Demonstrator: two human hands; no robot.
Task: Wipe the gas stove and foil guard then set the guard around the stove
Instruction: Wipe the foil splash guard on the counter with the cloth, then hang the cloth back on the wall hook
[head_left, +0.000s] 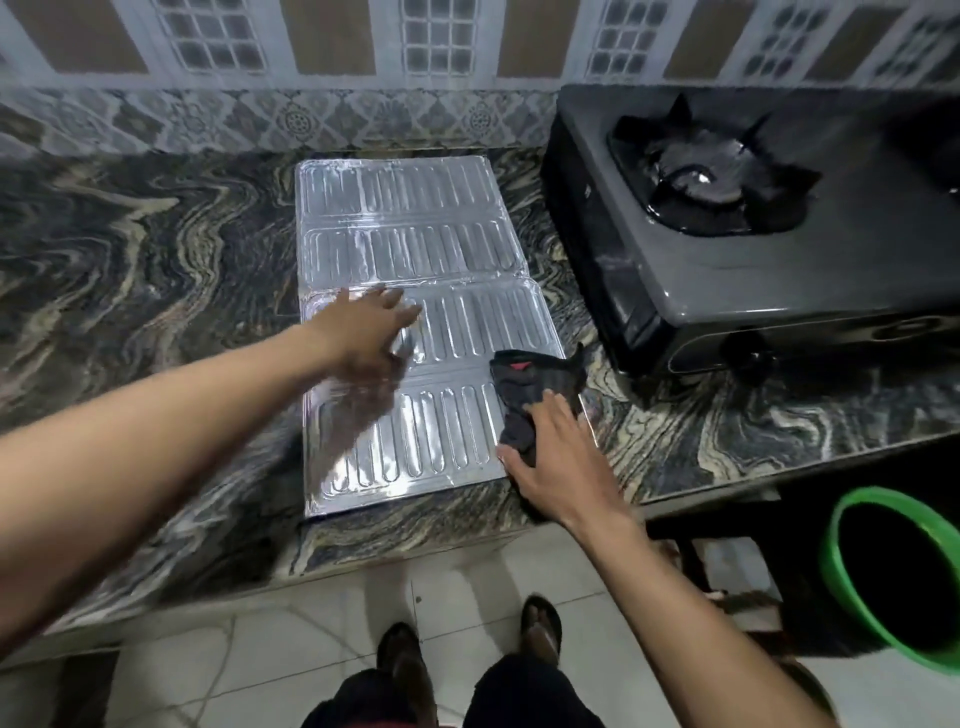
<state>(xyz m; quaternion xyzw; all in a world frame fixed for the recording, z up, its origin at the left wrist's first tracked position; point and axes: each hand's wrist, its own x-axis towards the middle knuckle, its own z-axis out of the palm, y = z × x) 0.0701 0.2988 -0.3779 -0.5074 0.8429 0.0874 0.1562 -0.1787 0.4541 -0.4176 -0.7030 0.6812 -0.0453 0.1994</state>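
Note:
A silver ribbed foil guard (415, 249) lies flat, folded in panels, on the marbled counter. My left hand (371, 332) rests flat on its middle panel with fingers spread. My right hand (556, 457) presses a dark grey cloth (530, 384) onto the guard's near right corner. The dark grey gas stove (727, 260) stands to the right of the guard, its black burner grate (706, 171) on top.
The marbled counter (156, 249) stretches left of the guard and ends at a near edge. A patterned tiled wall (311, 52) rises behind. A green-rimmed bucket (893, 577) sits on the floor at lower right. My feet show on the tiled floor (311, 623) below.

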